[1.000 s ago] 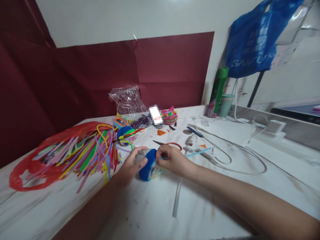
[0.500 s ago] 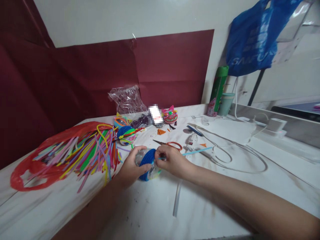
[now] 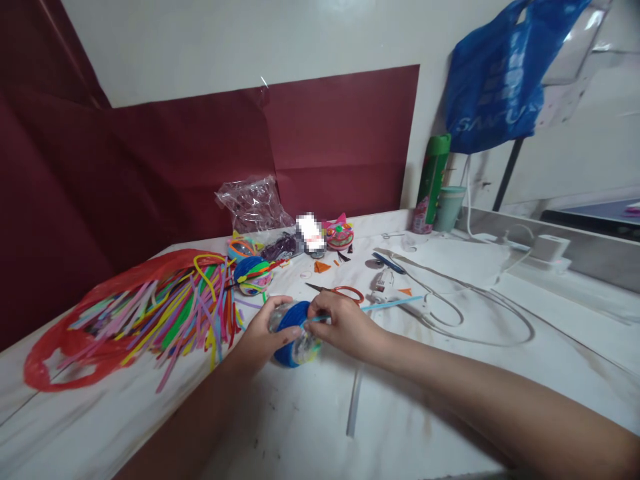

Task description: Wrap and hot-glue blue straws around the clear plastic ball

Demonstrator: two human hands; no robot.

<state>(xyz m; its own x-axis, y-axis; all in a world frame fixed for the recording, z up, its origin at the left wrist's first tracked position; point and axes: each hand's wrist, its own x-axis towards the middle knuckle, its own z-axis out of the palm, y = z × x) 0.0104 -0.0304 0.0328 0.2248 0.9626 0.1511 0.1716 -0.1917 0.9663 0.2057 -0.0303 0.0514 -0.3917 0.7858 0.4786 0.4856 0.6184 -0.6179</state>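
Observation:
My left hand (image 3: pixel 265 337) is wrapped round a clear, rounded plastic piece with a wide band of blue pipe cleaner (image 3: pixel 293 340) about its middle. At the right edge of that band, the fingers of my right hand (image 3: pixel 343 327) pinch a light blue pipe cleaner (image 3: pixel 393 304). Its long free end sticks out to the right behind my hand. Just beyond my right hand lie orange-handled scissors (image 3: pixel 350 292), and a white glue gun (image 3: pixel 390 290) rests to their right. A translucent glue stick (image 3: pixel 354 403) lies below my right wrist.
A red plastic bag (image 3: pixel 43 363) with many coloured pipe cleaners (image 3: pixel 165 320) spreads at left. Decorated balls (image 3: pixel 253 275), a pink cat-like piece (image 3: pixel 340 233) and crinkled clear wrap (image 3: pixel 255 203) stand behind. A cable (image 3: pixel 505 313), a green spray can (image 3: pixel 434 180) and a cup (image 3: pixel 451 208) are at right.
The held piece has tilted slightly, showing more of its clear right end. My right fingertips have shifted a little left, closer against it. The camera view has moved slightly.

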